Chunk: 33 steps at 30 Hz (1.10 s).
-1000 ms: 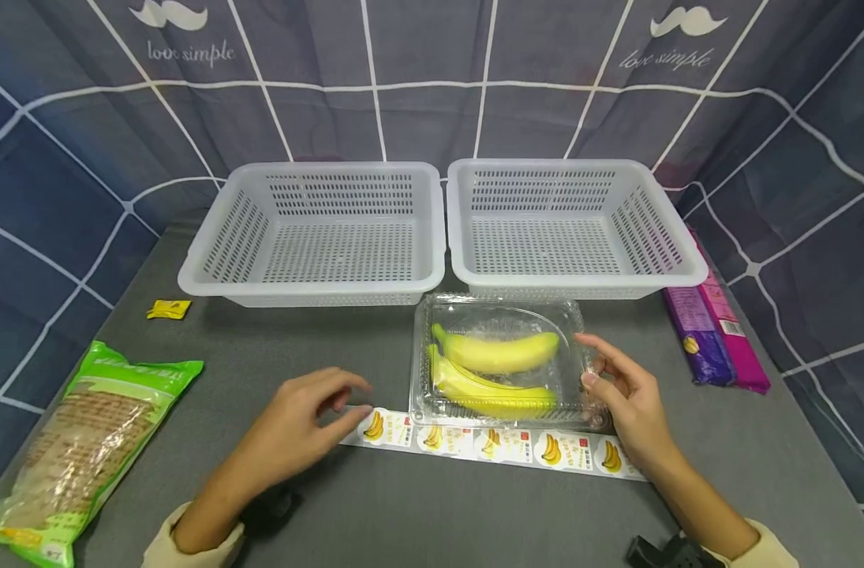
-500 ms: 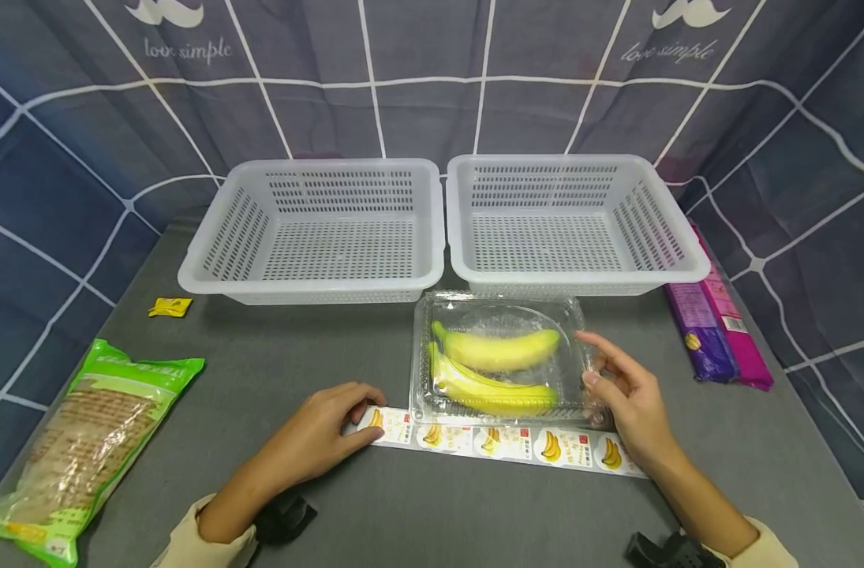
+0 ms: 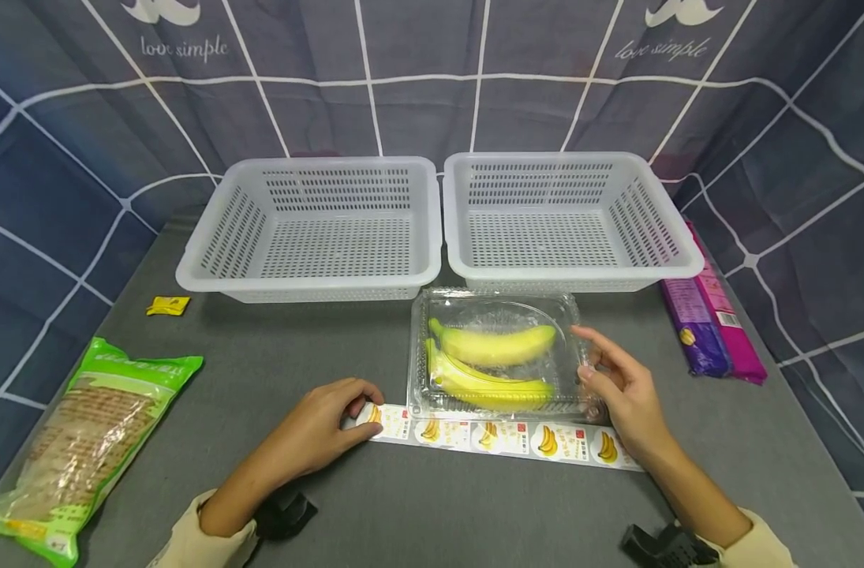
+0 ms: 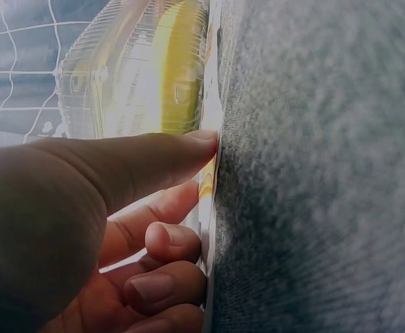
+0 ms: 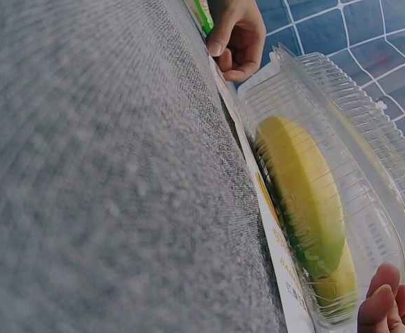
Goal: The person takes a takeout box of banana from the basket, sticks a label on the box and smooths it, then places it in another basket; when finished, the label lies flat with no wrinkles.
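Observation:
A clear plastic clamshell box [image 3: 495,306] lies on the grey table with two bananas [image 3: 499,345] inside, its lid down. Partly under its front edge runs a white strip of banana stickers [image 3: 503,439]. My left hand [image 3: 325,426] is at the strip's left end, thumb and forefinger on its two edges. The left wrist view shows that thumb [image 4: 182,149] against the strip, the other fingers curled beside it. My right hand [image 3: 626,394] holds the box's right end between thumb and fingers; in the right wrist view its fingertips [image 5: 381,295] show at the lower right.
Two white perforated baskets [image 3: 311,285] [image 3: 577,274] stand side by side behind the box. A bag with green ends [image 3: 91,442] lies at the left, below a small yellow packet [image 3: 167,306]. Purple and pink packages [image 3: 712,323] lie at the right. A checked curtain [image 3: 417,79] surrounds the table.
My left hand has moved slightly right and down onto the strip's left end, its thumb and forefinger now touching it. The right hand stays at the box.

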### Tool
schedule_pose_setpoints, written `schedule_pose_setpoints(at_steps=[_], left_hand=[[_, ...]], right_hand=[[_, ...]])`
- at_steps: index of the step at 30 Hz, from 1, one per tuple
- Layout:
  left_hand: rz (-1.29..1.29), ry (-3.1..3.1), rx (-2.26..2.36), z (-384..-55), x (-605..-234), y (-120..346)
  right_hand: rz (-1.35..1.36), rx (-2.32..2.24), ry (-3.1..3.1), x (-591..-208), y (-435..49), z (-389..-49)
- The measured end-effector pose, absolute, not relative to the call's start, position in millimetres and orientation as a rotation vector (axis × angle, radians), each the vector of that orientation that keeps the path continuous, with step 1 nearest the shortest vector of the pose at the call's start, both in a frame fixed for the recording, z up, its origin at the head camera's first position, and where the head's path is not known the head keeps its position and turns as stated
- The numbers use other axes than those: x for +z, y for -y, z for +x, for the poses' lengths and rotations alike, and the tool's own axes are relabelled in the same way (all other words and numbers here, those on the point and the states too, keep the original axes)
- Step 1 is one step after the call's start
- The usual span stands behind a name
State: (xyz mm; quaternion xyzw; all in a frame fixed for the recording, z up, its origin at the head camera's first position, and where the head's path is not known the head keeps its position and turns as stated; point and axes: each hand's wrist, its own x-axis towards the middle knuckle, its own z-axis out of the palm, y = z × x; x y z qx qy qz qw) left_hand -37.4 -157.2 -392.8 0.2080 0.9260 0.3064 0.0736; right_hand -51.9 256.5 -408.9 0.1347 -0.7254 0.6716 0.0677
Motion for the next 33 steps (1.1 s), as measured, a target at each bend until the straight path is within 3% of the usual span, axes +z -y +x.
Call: schedule_pose_setpoints(at_steps=[33], left_hand=[[0.578,-2.778,0.932,-38.2,-389.7,155.1]], right_hand=[[0.488,2.067,2.112,-406.6,-255.7,-54.2]])
